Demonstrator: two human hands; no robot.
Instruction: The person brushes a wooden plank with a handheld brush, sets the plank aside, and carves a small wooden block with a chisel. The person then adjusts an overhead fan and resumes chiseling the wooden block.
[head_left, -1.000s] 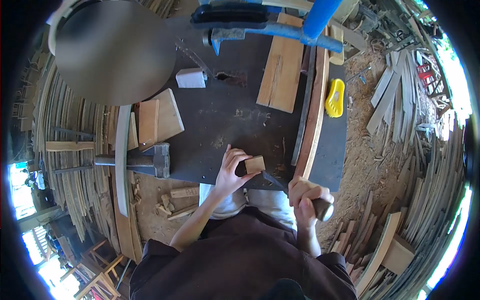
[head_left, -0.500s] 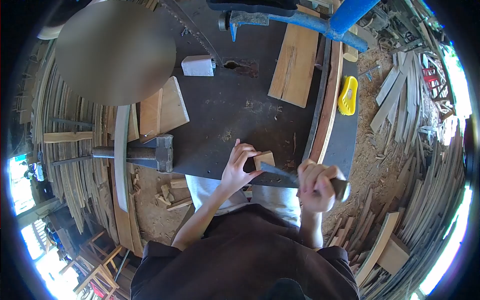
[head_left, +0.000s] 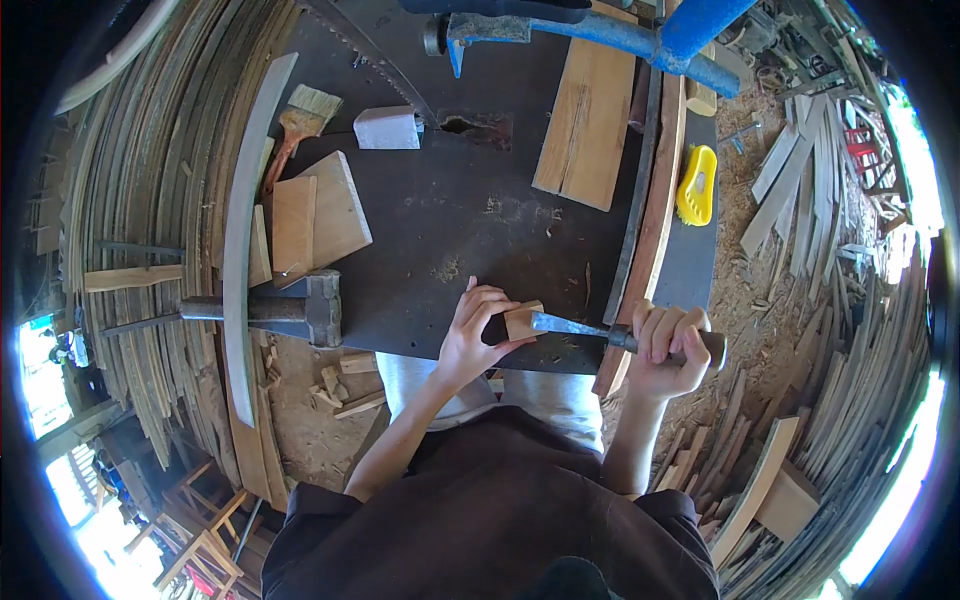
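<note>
Near the bench's front edge, my left hand (head_left: 472, 332) pinches a small wooden block (head_left: 519, 324) between thumb and fingers. My right hand (head_left: 668, 346) is wrapped around the dark handle of a chisel (head_left: 572, 326). The chisel points left, almost level across the view, and the end of its blade meets the right side of the block. The handle's butt sticks out past my right hand.
On the dark bench (head_left: 420, 240) lie a sledgehammer (head_left: 324, 310), wooden boards (head_left: 340, 205), a paintbrush (head_left: 305, 112), a white-topped block (head_left: 388, 130) and a long plank (head_left: 588, 120). A blue clamp-like frame (head_left: 690, 40) crosses the top. Right of the rail (head_left: 655, 200) sits a yellow brush (head_left: 697, 185).
My right hand has shifted right, and the chisel has swung from a slant to nearly level against the block. A blurred round shape at upper left is gone, revealing the paintbrush.
</note>
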